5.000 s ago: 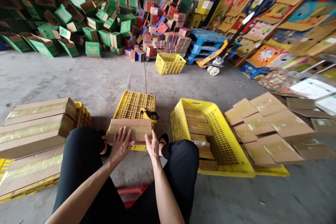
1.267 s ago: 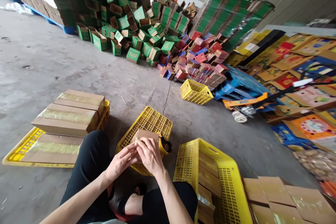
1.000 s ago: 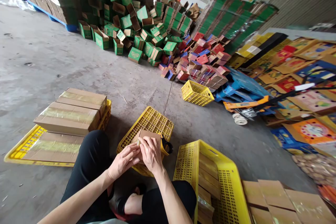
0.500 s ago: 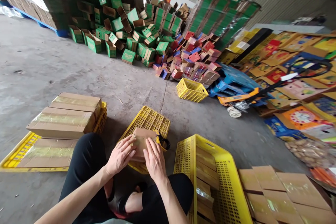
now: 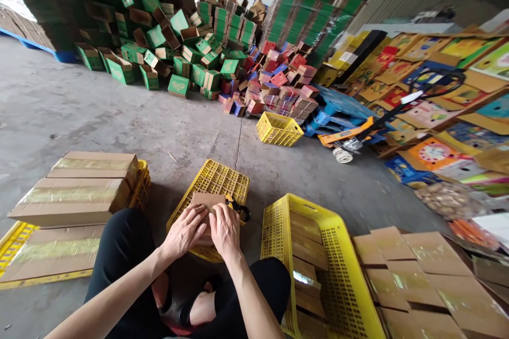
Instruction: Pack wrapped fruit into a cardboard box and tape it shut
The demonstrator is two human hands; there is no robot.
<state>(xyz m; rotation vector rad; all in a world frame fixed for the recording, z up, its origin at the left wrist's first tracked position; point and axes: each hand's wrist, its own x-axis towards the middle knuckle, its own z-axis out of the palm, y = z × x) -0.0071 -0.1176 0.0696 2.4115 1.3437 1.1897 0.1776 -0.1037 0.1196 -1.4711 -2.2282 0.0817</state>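
Observation:
A small brown cardboard box (image 5: 205,201) lies on an upturned yellow crate (image 5: 217,183) between my knees. My left hand (image 5: 184,231) presses on the box's near left side, fingers bent over it. My right hand (image 5: 225,229) lies on its near right side, fingers curled against the cardboard. Both hands grip the box and hide its near end. A tape dispenser with a black handle (image 5: 240,208) lies on the crate just right of the box.
Taped flat cartons (image 5: 75,193) are stacked on yellow crates at my left. An open yellow crate (image 5: 338,270) at my right holds more cartons, and others (image 5: 421,275) lie beyond it. Green boxes (image 5: 159,47), red boxes (image 5: 278,82), another yellow crate (image 5: 278,128) and a pallet jack (image 5: 350,140) stand farther off.
The box has gone from standing on end in my fingers to lying lower on the crate under both hands. My view has swung slightly to the right.

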